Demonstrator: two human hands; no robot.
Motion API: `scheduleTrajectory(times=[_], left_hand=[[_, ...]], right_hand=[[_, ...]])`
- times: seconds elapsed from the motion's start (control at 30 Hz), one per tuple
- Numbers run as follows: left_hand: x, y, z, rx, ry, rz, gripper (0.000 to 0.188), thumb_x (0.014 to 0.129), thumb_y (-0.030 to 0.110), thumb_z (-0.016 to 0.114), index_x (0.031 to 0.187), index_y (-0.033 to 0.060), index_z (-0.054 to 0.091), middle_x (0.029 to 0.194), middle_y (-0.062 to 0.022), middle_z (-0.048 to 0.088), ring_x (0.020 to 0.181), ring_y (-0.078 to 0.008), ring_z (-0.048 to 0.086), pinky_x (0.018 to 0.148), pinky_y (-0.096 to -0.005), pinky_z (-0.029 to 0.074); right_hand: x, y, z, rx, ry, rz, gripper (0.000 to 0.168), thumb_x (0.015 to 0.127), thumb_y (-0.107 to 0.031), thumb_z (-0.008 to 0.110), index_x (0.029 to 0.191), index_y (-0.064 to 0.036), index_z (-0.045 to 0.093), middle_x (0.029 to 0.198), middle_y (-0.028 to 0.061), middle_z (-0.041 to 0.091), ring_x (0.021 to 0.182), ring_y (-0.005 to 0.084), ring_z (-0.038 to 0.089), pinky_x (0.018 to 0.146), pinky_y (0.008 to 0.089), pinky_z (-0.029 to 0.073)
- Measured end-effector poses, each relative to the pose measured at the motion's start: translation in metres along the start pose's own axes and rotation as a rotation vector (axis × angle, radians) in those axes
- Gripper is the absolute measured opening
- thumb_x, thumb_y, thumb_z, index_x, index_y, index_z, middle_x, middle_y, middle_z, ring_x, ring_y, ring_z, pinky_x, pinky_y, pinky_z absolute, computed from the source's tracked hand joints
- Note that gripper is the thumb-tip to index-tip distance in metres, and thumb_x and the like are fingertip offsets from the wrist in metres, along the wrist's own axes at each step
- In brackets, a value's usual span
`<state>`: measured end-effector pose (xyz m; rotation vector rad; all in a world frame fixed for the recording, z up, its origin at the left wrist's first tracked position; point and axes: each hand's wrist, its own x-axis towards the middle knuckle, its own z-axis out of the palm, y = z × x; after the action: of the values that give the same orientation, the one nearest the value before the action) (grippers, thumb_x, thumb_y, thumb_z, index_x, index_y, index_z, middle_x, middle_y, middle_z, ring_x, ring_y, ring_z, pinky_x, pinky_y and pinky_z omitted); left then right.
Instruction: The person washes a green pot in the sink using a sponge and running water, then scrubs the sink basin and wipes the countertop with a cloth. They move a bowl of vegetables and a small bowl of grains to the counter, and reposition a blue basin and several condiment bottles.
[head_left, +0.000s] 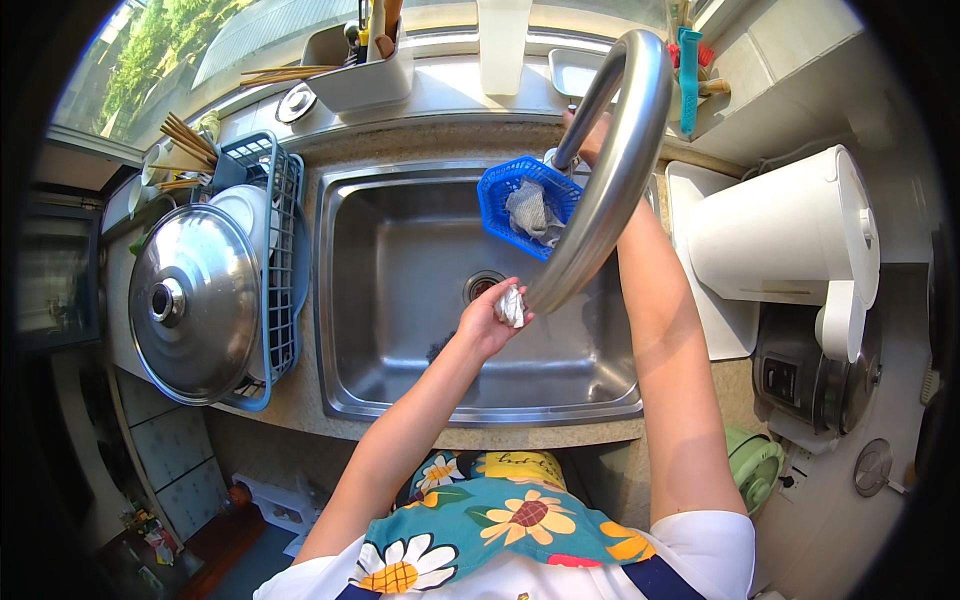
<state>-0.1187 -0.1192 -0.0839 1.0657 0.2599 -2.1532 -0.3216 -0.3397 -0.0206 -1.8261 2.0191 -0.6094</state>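
My left hand (485, 324) is over the stainless steel sink (420, 292), holding a crumpled white cloth or paper wad (510, 307) in its fingers. Just below and behind that hand is the drain (484, 285). My right hand (595, 141) reaches to the back right of the sink, near the base of the curved metal faucet (637, 150). The faucet hides most of that hand, so its grip cannot be made out. A blue plastic basket (491, 199) hangs at the sink's back right corner, with a greyish mesh cloth (527, 208) inside.
Left of the sink stands a blue-grey dish rack (279, 300) with a large metal lid (199, 300) leaning on it. A white water dispenser (772, 225) and a dark rice cooker (802, 375) are on the right. A utensil holder (367, 86) sits on the back ledge.
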Motion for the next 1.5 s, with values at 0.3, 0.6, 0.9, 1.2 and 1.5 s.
scheduleTrajectory(times=[0.3, 0.6, 0.9, 1.2, 1.5], left_hand=[[0.03, -0.012, -0.015, -0.058, 0.04, 0.059, 0.021, 0.089, 0.012, 0.052, 0.11, 0.008, 0.048, 0.093, -0.0102, 0.058, 0.085, -0.0255, 0.06, 0.07, -0.04, 0.053], [0.053, -0.039, -0.042, 0.039, 0.214, 0.127, 0.019, 0.094, 0.022, 0.041, 0.091, 0.0074, 0.052, 0.073, -0.0027, 0.051, 0.056, -0.0143, 0.048, 0.05, -0.0317, 0.041], [0.035, -0.024, -0.047, 0.406, 0.379, 0.205, 0.058, 0.092, 0.053, 0.035, 0.111, 0.0015, 0.054, 0.107, -0.0127, 0.059, 0.098, -0.0246, 0.055, 0.087, -0.0397, 0.042], [-0.035, 0.015, -0.074, 0.25, 0.318, 0.276, 0.056, 0.091, 0.04, 0.045, 0.133, 0.0038, 0.036, 0.141, -0.0137, 0.032, 0.133, -0.0377, 0.02, 0.109, -0.046, 0.012], [-0.036, 0.01, -0.104, 0.22, 0.327, 0.168, 0.059, 0.089, 0.038, 0.047, 0.136, 0.0055, 0.033, 0.147, -0.0136, 0.019, 0.135, -0.0413, 0.007, 0.109, -0.0482, 0.006]], right_hand=[[-0.034, 0.005, -0.008, 0.372, 0.225, 0.12, 0.033, 0.088, -0.029, 0.05, 0.081, 0.001, 0.064, 0.078, 0.0179, 0.063, 0.071, 0.0286, 0.059, 0.064, 0.0364, 0.045], [-0.269, -0.005, 0.117, 1.105, 0.331, 0.66, 0.022, 0.093, -0.024, 0.048, 0.1, -0.005, 0.058, 0.087, 0.0005, 0.058, 0.071, 0.0073, 0.051, 0.057, 0.0216, 0.041], [-0.289, 0.018, 0.269, 1.99, -0.132, 1.192, 0.024, 0.085, -0.032, 0.058, 0.094, -0.009, 0.058, 0.088, 0.0049, 0.062, 0.077, 0.02, 0.06, 0.066, 0.0329, 0.05], [-0.267, -0.009, 0.26, 1.776, -0.103, 1.27, 0.02, 0.093, -0.013, 0.041, 0.109, -0.002, 0.047, 0.09, 0.0128, 0.053, 0.073, 0.0249, 0.056, 0.062, 0.0315, 0.048], [-0.27, -0.005, 0.253, 1.559, -0.274, 1.351, 0.024, 0.091, -0.025, 0.043, 0.072, -0.011, 0.043, 0.051, 0.0007, 0.035, 0.036, 0.0119, 0.03, 0.031, 0.0271, 0.017]])
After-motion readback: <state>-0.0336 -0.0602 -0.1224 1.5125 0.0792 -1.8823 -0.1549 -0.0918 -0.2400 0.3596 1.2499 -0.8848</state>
